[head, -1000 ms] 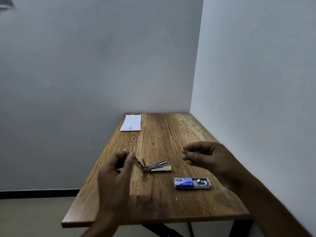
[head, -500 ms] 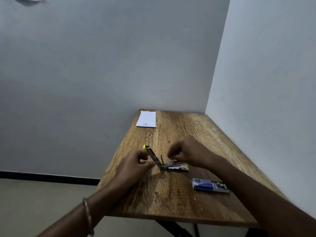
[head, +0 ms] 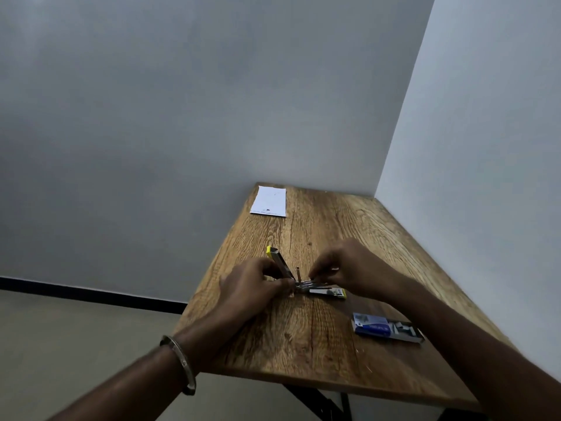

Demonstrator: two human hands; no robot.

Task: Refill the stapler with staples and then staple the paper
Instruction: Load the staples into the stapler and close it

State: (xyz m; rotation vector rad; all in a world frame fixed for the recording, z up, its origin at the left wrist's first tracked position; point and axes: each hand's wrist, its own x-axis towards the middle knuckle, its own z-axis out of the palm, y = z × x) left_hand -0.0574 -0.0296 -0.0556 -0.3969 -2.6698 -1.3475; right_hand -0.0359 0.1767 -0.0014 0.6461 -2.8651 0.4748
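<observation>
Stapler (head: 303,282) sits mid-desk, lid flipped up. Left hand (head: 253,287) pinches the hinge end, right hand (head: 349,270) pinches something tiny over the open channel, probably staples. I'd keep the strip level. Staple box (head: 387,327) right of the stapler, paper (head: 269,201) well behind.

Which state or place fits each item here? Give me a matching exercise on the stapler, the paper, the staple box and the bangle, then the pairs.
Things:
1. stapler
2. paper
3. staple box
4. bangle

Descriptions:
A. on the left wrist
B. lying untouched at the table's far left corner
C. hinged open, both hands at it
D. slid open, near the table's right edge

Pairs: 1-C, 2-B, 3-D, 4-A
</observation>
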